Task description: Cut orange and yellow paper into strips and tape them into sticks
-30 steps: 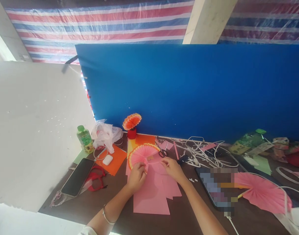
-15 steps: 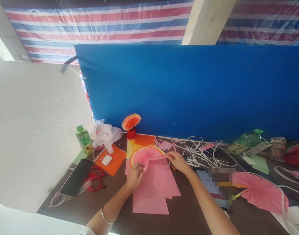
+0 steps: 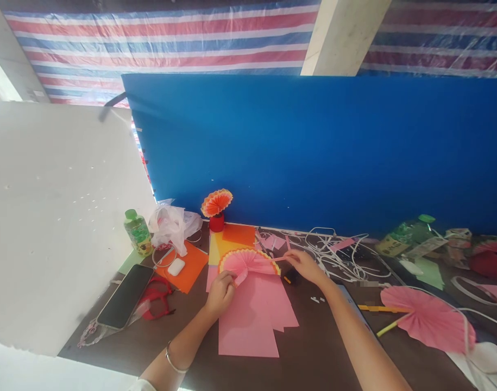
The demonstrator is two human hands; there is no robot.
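1. A green-capped clear plastic bottle (image 3: 137, 232) is standing at the far left of the dark brown table (image 3: 313, 358), with a black smartphone (image 3: 120, 296) lying screen-up nearer the camera beside a red strap (image 3: 158, 296).
2. A small white earbud case (image 3: 176, 266) is resting on a sheet of orange paper (image 3: 188, 270), just in front of a crumpled clear plastic bag (image 3: 172, 222).
3. The left hand (image 3: 220, 293) is pinching the base of a pleated pink paper fan with an orange-and-yellow rim (image 3: 248, 262) — thumb and fingers pressed together on its folded point.
4. The fan is lying spread in a half circle over a stack of pink paper sheets (image 3: 252, 320), at the middle of the table.
5. Behind it, a smaller orange pleated paper fan in a red cup (image 3: 216, 205) is standing against the blue partition board (image 3: 333, 152).
6. The right hand (image 3: 307, 266) is gripping the fan's right-hand edge strip — fingertips closed on it, beside a tangle of white cables (image 3: 333, 255).
7. Far right, a second pink pleated fan on a yellow stick (image 3: 429, 320) is lying flat.
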